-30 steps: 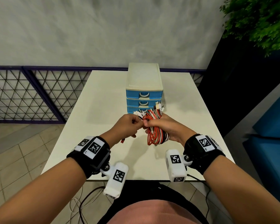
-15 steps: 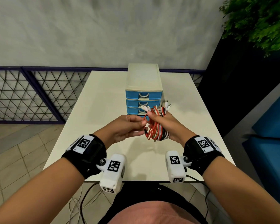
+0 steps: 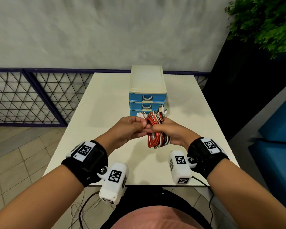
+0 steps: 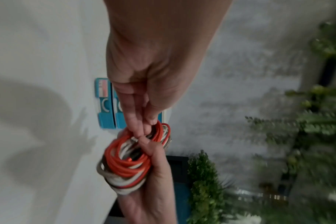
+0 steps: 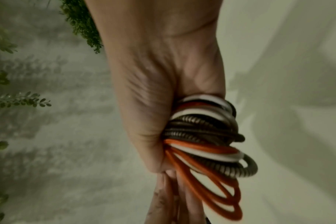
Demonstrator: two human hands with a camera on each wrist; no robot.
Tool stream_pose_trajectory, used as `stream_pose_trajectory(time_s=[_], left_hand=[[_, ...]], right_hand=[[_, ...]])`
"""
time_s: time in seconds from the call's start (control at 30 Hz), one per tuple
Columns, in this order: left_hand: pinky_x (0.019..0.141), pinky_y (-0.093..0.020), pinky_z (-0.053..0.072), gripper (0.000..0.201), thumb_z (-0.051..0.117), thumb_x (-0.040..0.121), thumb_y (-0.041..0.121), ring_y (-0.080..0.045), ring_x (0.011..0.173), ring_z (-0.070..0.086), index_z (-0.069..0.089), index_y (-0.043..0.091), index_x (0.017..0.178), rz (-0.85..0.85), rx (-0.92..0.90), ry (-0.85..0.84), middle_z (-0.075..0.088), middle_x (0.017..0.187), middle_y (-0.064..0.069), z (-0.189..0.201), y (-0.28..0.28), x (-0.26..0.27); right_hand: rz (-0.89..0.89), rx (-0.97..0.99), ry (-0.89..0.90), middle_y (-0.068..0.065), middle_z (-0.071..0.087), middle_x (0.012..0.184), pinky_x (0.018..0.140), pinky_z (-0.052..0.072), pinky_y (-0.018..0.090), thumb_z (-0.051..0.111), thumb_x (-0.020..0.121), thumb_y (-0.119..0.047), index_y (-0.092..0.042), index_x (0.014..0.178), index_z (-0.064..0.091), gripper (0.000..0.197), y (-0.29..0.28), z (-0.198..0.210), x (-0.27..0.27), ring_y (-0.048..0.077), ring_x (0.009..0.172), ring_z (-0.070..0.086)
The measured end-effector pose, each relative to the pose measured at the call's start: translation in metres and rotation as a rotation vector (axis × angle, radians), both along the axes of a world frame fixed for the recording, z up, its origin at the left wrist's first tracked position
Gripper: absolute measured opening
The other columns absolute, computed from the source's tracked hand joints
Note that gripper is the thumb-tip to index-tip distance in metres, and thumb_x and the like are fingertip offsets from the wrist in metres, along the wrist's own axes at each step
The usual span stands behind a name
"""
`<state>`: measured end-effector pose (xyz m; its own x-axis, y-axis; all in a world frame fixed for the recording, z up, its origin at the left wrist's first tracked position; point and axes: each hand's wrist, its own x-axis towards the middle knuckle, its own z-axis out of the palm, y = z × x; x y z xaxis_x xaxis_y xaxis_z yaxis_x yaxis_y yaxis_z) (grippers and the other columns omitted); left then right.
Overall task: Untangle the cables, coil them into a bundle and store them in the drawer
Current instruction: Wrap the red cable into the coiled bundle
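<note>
A coiled cable bundle [image 3: 157, 136] of red, white and black-and-white striped cables hangs above the white table [image 3: 106, 96]. My right hand [image 3: 157, 128] grips it round the middle, and white plugs stick out at the top. My left hand [image 3: 143, 124] pinches a red cable at the bundle's upper left. In the left wrist view the left hand's fingertips [image 4: 144, 127] close on the red loops of the bundle [image 4: 126, 163]. In the right wrist view the bundle [image 5: 205, 136] fills my right hand's palm [image 5: 153, 128]. The blue three-drawer unit [image 3: 147, 90] stands just behind, all drawers closed.
The drawer unit sits mid-table. The table's near edge [image 3: 147, 185] lies under my wrists. A purple mesh fence [image 3: 31, 96] runs along the left. Green foliage [image 3: 262, 22] and a dark panel stand at the right, and loose wires [image 3: 82, 210] lie on the floor below.
The left hand turned at the wrist and its fingers closed again on a red strand at the bundle's top. The right hand kept the bundle nearly in place, slightly lower than half a second ago.
</note>
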<state>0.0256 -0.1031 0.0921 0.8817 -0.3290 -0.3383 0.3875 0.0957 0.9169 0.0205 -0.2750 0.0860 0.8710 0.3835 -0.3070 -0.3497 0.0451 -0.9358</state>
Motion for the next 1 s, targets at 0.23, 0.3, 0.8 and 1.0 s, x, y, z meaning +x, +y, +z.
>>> stream_pose_trajectory(time_s=[0.23, 0.3, 0.8, 1.0], left_hand=[[0.083, -0.031, 0.047, 0.056, 0.069, 0.079, 0.016, -0.018, 0.104, 0.052, 0.044, 0.023, 0.128, -0.191, 1.072, -0.974, 0.048, 0.129, 0.001, -0.01, 0.017, 0.004], [0.098, -0.035, 0.042, 0.086, 0.073, 0.073, 0.019, -0.023, 0.129, 0.04, 0.026, 0.024, 0.145, -0.345, 1.239, -1.209, 0.031, 0.15, 0.001, -0.016, 0.018, 0.002], [0.084, -0.034, 0.05, 0.046, 0.063, 0.083, 0.024, -0.021, 0.098, 0.056, 0.044, 0.017, 0.124, -0.556, 0.974, -1.563, 0.058, 0.108, -0.003, -0.025, 0.007, 0.007], [0.058, -0.026, 0.039, 0.033, 0.068, 0.074, 0.02, -0.017, 0.078, 0.053, 0.05, 0.015, 0.101, -0.528, 1.012, -1.421, 0.057, 0.09, 0.001, -0.023, 0.004, 0.005]], right_hand=[[-0.048, -0.232, 0.105, 0.018, 0.069, 0.089, 0.062, 0.059, 0.032, 0.047, 0.083, 0.011, 0.002, 0.098, 0.062, 0.023, -0.001, 0.002, 0.007, 0.023, 0.076, 0.07], [0.032, -0.233, 0.155, 0.02, 0.068, 0.091, 0.057, 0.058, 0.03, 0.046, 0.084, 0.01, 0.003, 0.1, 0.06, 0.023, 0.003, 0.007, 0.005, 0.024, 0.077, 0.07], [0.46, -0.135, 0.411, 0.014, 0.074, 0.088, 0.058, 0.058, 0.032, 0.045, 0.095, -0.005, 0.002, 0.105, 0.052, 0.014, 0.003, 0.013, -0.01, 0.022, 0.077, 0.07], [0.411, -0.1, 0.426, 0.014, 0.073, 0.092, 0.072, 0.057, 0.032, 0.053, 0.093, -0.018, 0.0, 0.101, 0.057, 0.02, 0.003, 0.016, -0.008, 0.021, 0.086, 0.071]])
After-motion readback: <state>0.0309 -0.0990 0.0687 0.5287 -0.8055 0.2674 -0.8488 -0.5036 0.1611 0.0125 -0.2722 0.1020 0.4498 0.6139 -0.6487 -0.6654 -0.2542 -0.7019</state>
